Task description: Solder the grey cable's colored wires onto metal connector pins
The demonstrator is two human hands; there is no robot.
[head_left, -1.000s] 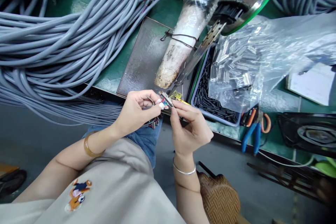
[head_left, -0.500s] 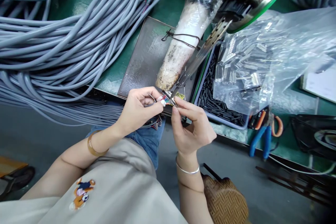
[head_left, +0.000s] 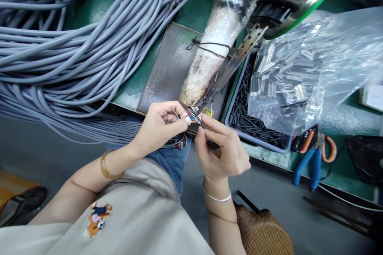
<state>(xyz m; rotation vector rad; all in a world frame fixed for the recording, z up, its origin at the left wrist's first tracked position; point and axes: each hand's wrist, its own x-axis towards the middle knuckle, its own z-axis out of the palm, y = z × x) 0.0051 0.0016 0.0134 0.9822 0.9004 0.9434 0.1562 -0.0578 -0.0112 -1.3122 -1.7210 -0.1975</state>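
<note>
My left hand [head_left: 163, 124] is closed in a pinch on thin coloured wires [head_left: 191, 117]. Something small and white shows at its thumb and fingertip. The wires run to a small metal multi-pin connector [head_left: 196, 114], whose right end sits between the thumb and forefinger of my right hand [head_left: 223, 145]. Just above the connector comes the lower end of a soldering iron [head_left: 223, 75], slanting down from the upper right; whether it touches the pins I cannot tell. Beside it, a white plastic-wrapped roll [head_left: 206, 51] tied with black wire points down at the connector.
Bundles of grey cable [head_left: 89, 55] cover the left of the green bench. A dark metal plate [head_left: 166, 67] lies under the roll. To the right are a blue tray [head_left: 260, 141] of black tubes, a clear bag [head_left: 287, 75] of connectors, and pliers [head_left: 308, 163]. A woven stool [head_left: 266, 231] stands below.
The whole view has shifted slightly, so bench things appear a little to the right and lower. Both hands keep their pinch at the connector, with only small finger movement.
</note>
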